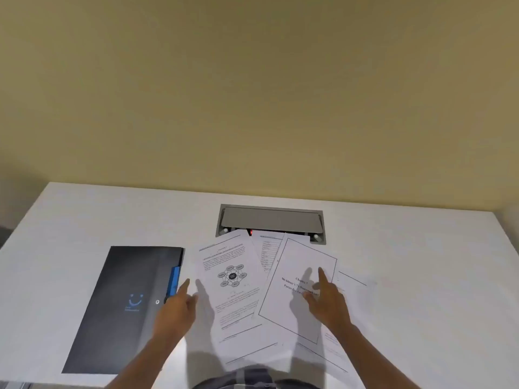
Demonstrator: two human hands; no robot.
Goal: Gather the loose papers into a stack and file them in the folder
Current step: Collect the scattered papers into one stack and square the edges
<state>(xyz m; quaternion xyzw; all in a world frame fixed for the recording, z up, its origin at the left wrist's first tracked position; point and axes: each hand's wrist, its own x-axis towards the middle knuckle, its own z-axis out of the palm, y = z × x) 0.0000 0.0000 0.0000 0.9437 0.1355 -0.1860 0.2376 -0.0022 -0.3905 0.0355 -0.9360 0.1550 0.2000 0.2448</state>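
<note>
A white desk (421,262) stands flush against a plain yellowish wall (252,94). A grey cable hatch (271,220) is set into the desk near its back edge. Just in front of the hatch, loose printed papers (233,290) lie fanned and overlapping. Left of the hatch and nearer lies a closed dark folder (123,304) with a blue clasp. The left hand (177,310) and right hand (328,301) hover over the papers, index fingers extended, holding nothing.

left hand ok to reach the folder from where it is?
Probably yes. The left hand hovers at the closed folder's right edge, by its blue tab, with nothing between them. The loose papers lie to the right, off the folder.
</note>
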